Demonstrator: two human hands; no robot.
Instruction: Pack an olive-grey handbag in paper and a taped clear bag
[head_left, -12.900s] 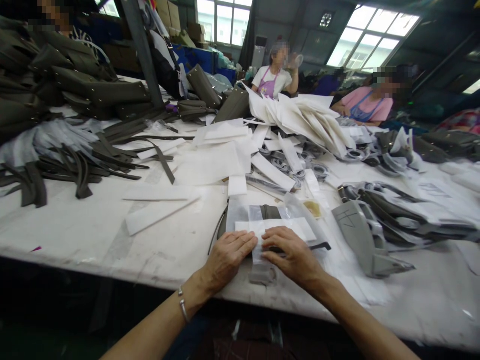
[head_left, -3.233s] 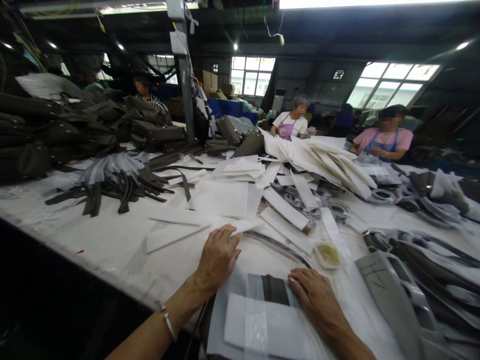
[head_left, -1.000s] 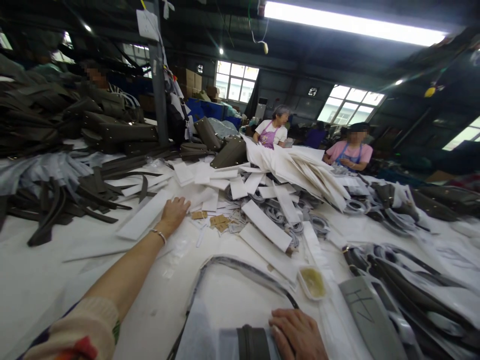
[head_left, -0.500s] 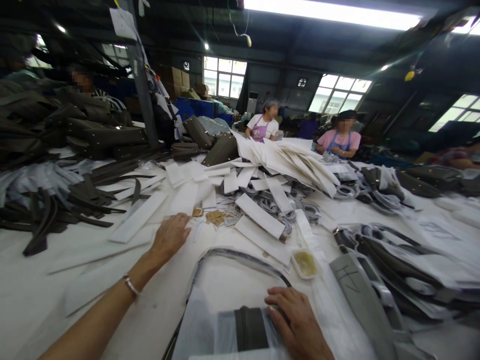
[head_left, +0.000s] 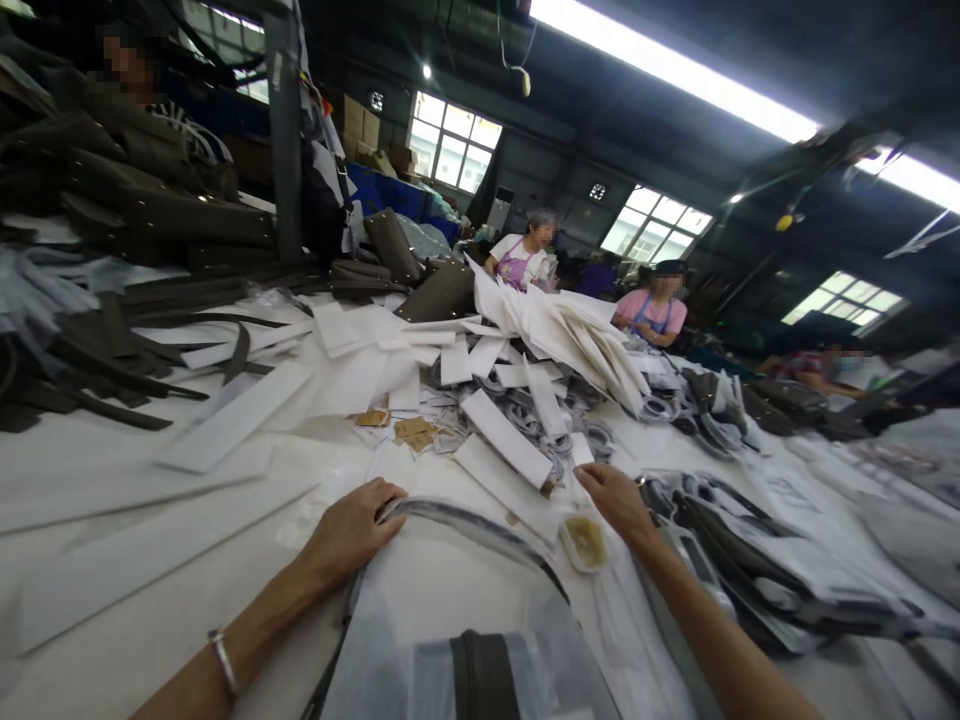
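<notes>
In front of me lies a dark olive bag (head_left: 486, 680) partly covered in clear plastic, with its plastic-wrapped handle (head_left: 461, 515) arching away from me. My left hand (head_left: 356, 530), with a bracelet on the wrist, has its fingers curled over the left bend of that handle. My right hand (head_left: 619, 500) reaches past the bag to the heap. Its thumb and fingers are pinched together at the near end of a white strip (head_left: 580, 449); the exact grip is partly hidden. Just below that hand sits a small clear tray (head_left: 583, 545) of yellowish stuff.
White strips (head_left: 506, 438), brown tags (head_left: 412, 432) and coiled grey cords (head_left: 525, 415) are heaped ahead. A stack of white sheets (head_left: 562, 330) stands behind them. Dark straps (head_left: 112, 370) lie left, wrapped bags (head_left: 765, 550) right. Co-workers (head_left: 517, 258) sit across the table.
My left hand has come back from the tags onto the handle's left bend. My right hand has left the bag and reached forward right to the white strip. The view has tilted and shifted.
</notes>
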